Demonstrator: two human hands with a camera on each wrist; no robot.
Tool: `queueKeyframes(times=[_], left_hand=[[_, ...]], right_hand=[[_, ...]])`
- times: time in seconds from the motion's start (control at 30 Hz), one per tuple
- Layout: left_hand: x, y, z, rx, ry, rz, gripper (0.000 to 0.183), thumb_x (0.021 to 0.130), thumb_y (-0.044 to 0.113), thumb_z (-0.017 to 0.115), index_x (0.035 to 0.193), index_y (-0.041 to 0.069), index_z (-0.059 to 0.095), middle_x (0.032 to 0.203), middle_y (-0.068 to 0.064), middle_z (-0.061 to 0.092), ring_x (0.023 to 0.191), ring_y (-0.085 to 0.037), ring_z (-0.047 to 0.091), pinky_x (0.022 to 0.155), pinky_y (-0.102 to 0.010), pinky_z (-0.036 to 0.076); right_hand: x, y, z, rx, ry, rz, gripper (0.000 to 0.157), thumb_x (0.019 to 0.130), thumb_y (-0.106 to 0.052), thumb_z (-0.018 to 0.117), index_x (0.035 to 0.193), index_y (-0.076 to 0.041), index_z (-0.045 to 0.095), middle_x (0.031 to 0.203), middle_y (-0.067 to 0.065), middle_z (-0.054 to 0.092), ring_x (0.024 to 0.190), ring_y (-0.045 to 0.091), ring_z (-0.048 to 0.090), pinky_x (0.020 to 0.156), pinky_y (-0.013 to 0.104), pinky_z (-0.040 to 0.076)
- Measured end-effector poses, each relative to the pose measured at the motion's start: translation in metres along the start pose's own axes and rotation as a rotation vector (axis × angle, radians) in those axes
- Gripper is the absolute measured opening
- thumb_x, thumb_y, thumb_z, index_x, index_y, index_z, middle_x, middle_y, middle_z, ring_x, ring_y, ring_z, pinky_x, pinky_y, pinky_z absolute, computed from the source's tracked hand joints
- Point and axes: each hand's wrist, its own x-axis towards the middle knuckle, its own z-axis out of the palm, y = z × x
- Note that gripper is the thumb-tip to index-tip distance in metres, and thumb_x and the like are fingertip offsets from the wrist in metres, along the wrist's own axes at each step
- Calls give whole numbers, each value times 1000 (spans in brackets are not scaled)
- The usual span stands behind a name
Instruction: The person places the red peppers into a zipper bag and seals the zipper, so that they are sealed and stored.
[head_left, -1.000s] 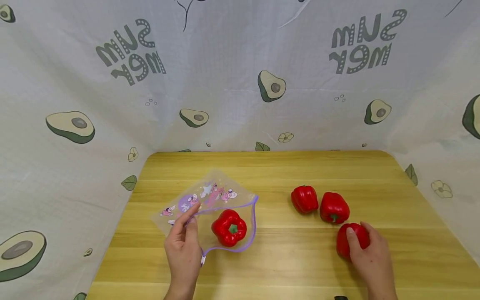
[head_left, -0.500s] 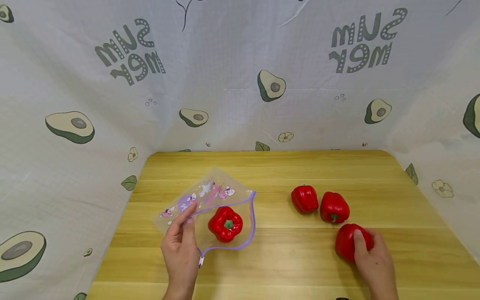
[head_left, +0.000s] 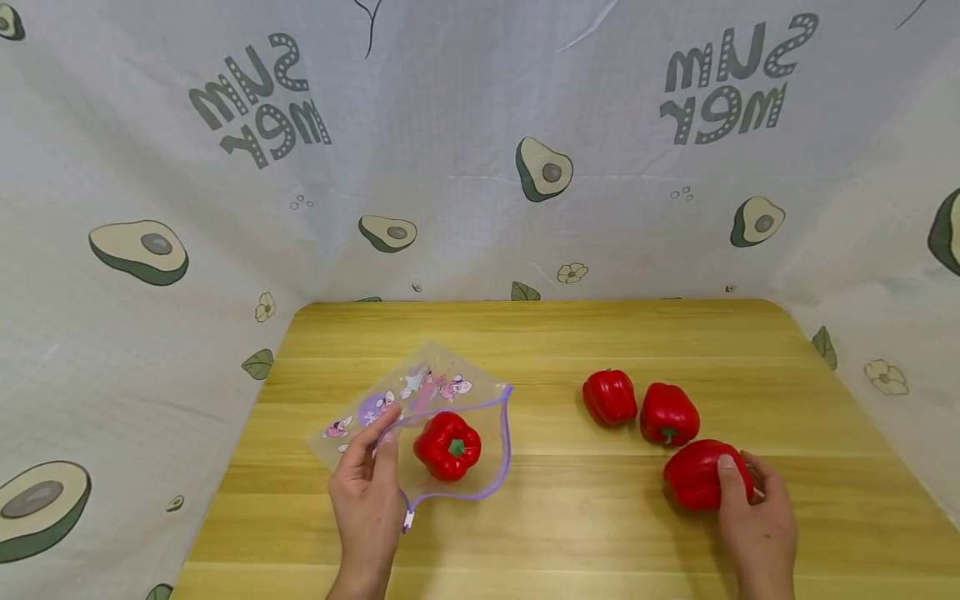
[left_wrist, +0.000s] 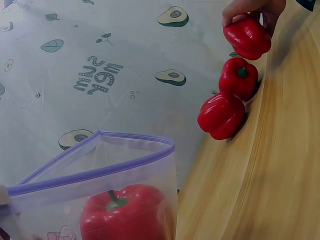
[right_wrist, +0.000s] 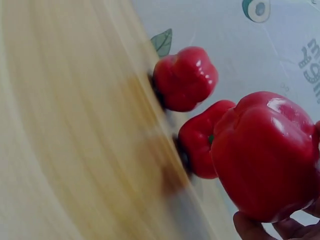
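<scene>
My left hand [head_left: 369,500] pinches the edge of a clear zip bag [head_left: 495,417] with a purple zip rim and pink cartoon prints. The bag's mouth gapes, and a red bell pepper [head_left: 447,447] with a green stem sits inside it. In the left wrist view the pepper [left_wrist: 127,215] shows through the bag wall below the zip. My right hand [head_left: 761,521] grips another red bell pepper [head_left: 697,475] by its stem end, thumb on top. A shadow lies under this pepper [right_wrist: 265,155], which hangs over the table in the right wrist view.
Two more red bell peppers, one left [head_left: 609,398] and one right [head_left: 670,414], lie side by side on the wooden table [head_left: 570,517], just beyond the right hand. A white cloth [head_left: 465,125] printed with avocados hangs behind and at both sides of the table.
My right hand has turned and raised its pepper, which now lies sideways in the grip with its stem end toward the palm. The left hand and bag have shifted only slightly.
</scene>
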Motion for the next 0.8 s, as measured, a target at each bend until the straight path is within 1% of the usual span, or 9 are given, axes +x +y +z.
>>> queueKeyframes(times=[0.1, 0.17, 0.27, 0.3, 0.37, 0.47, 0.5, 0.57, 0.8], left_hand=[[0, -1, 0, -18, -9, -22, 24, 102, 4, 60, 122, 5, 72, 129, -4, 71, 52, -3, 31, 37, -31, 22], [0, -1, 0, -27, -12, -40, 23, 101, 4, 60, 121, 4, 72, 129, -4, 71, 53, -2, 33, 36, -27, 23], [1, -2, 0, -36, -11, -54, 22, 100, 3, 61, 120, 2, 72, 128, -5, 72, 74, 0, 57, 46, -13, 36], [1, -3, 0, -38, -11, -54, 22, 100, 2, 61, 119, 1, 72, 127, -5, 72, 87, 0, 63, 55, -7, 43], [2, -4, 0, -41, -8, -48, 21, 99, 0, 63, 117, -1, 71, 122, -2, 74, 113, -5, 65, 80, -5, 52], [4, -5, 2, -47, -1, -43, 18, 97, -2, 64, 114, -5, 71, 115, 2, 76, 123, -8, 64, 100, -14, 52], [4, -5, 2, -51, 2, -45, 18, 96, -2, 65, 113, -6, 71, 113, 3, 76, 121, -7, 65, 100, -15, 53], [4, -5, 3, -59, 9, -54, 17, 95, -3, 66, 111, -8, 71, 109, 5, 76, 117, -7, 67, 100, -15, 53], [5, -5, 6, -67, 24, -88, 16, 92, -3, 70, 107, -11, 70, 100, 4, 75, 107, -7, 69, 97, -14, 54]], right_hand=[[-3, -5, 1, 46, 27, 29, 70, 102, -58, 44, 157, -15, 37, 158, 20, 40, 137, 39, 40, 100, 40, 42], [-5, -7, 1, 104, 42, 34, 63, 101, -58, 49, 153, -22, 42, 158, 17, 41, 142, 36, 40, 115, 42, 41], [-11, -8, 3, 188, 68, -1, 40, 99, -52, 59, 135, -38, 49, 143, -3, 51, 142, 24, 43, 125, 38, 34], [-13, -9, 4, 214, 73, -22, 35, 98, -48, 62, 130, -41, 49, 136, -10, 51, 140, 19, 45, 124, 31, 35], [-18, -10, 6, 251, 74, -70, 31, 97, -39, 68, 122, -43, 49, 122, -22, 46, 128, 10, 48, 114, 14, 39], [-24, -15, 9, 266, 37, -123, 40, 96, -32, 71, 128, -37, 49, 116, -27, 43, 118, 2, 47, 90, -1, 42], [-26, -17, 11, 258, 23, -136, 44, 96, -31, 72, 133, -34, 48, 116, -27, 43, 117, 2, 47, 82, -3, 41], [-30, -20, 13, 240, -12, -155, 52, 96, -30, 72, 140, -27, 45, 119, -26, 43, 118, 4, 46, 79, -5, 41], [-43, -29, 24, 199, -89, -231, 64, 95, -27, 74, 149, -21, 41, 133, -19, 43, 122, 5, 46, 82, -5, 41]])
